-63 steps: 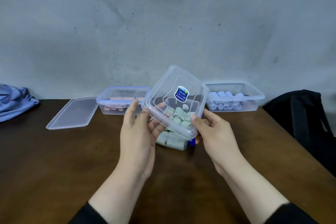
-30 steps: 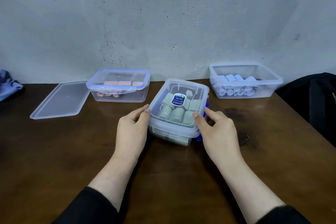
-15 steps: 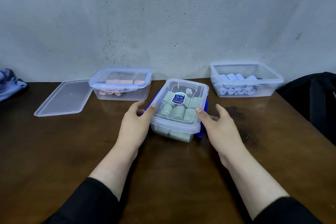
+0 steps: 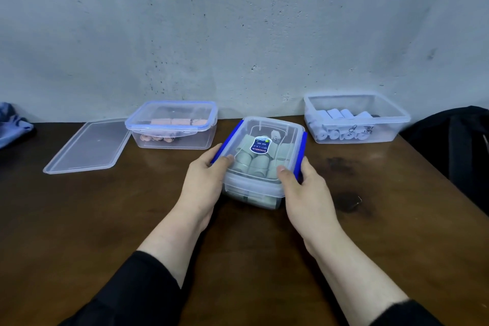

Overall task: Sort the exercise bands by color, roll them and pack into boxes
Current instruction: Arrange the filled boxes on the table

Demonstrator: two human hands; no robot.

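Both blue side clips on the green box (image 4: 260,167) now stand raised against the lid, where half a second ago they hung down, and your hands have closed in on them.

Going left to right: a blue cloth (image 4: 13,124) lies at the far left edge of the bench (image 4: 105,219). A loose clear lid (image 4: 87,147) lies flat beside it. Next sits the pink box (image 4: 173,126), lid on, with rolled pink bands inside. Your left hand (image 4: 205,180) has its grip clamped on the left clip (image 4: 225,144), thumb on top of the lid and fingers round the side. The green box sits at the bench's middle, lid on, rolled green bands (image 4: 254,163) showing through it, a blue label (image 4: 260,144) on the lid. Your right hand (image 4: 304,188) has its grip clamped on the right clip (image 4: 301,152), thumb on the lid's near corner. Further right, near the wall, an open box (image 4: 356,118) holds rolled pale blue bands (image 4: 341,124). A black bag (image 4: 460,151) rests at the far right edge.
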